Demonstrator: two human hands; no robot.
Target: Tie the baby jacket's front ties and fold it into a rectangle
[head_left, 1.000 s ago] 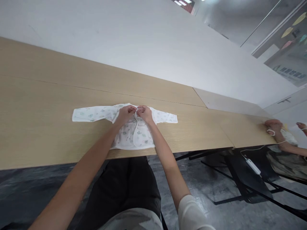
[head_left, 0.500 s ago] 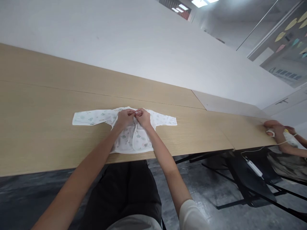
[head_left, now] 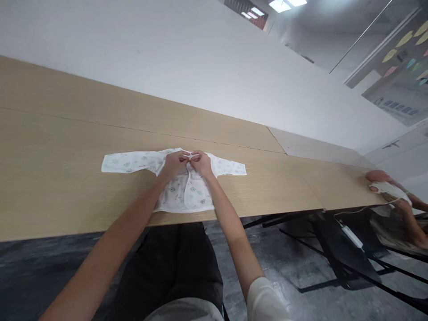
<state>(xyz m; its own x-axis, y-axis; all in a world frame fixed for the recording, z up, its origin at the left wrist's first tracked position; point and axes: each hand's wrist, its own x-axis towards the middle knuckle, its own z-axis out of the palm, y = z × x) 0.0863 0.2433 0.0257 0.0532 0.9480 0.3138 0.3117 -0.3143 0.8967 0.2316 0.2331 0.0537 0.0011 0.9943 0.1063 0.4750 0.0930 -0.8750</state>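
A small white baby shirt (head_left: 174,191) with a scattered print lies face up on the wooden table, both sleeves spread out to the sides. Its front opening runs down the middle, with one rounded flap edge showing. At the neckline, my left hand (head_left: 175,162) pinches the cloth on the left side of the opening. My right hand (head_left: 201,163) pinches it just opposite, the fingertips of both nearly touching. Whatever fastening lies between the fingertips is too small to make out.
The long wooden table (head_left: 67,133) runs along a white wall (head_left: 167,58). At the far right, another person's arms (head_left: 406,218) are beside a doll (head_left: 384,185). A black folding chair (head_left: 341,254) and a white power strip (head_left: 351,236) stand below the table edge.
My hands stay at the neckline, with the fingertips shifted only slightly. At the far right, the other person's arms have moved and the doll shows more fully.
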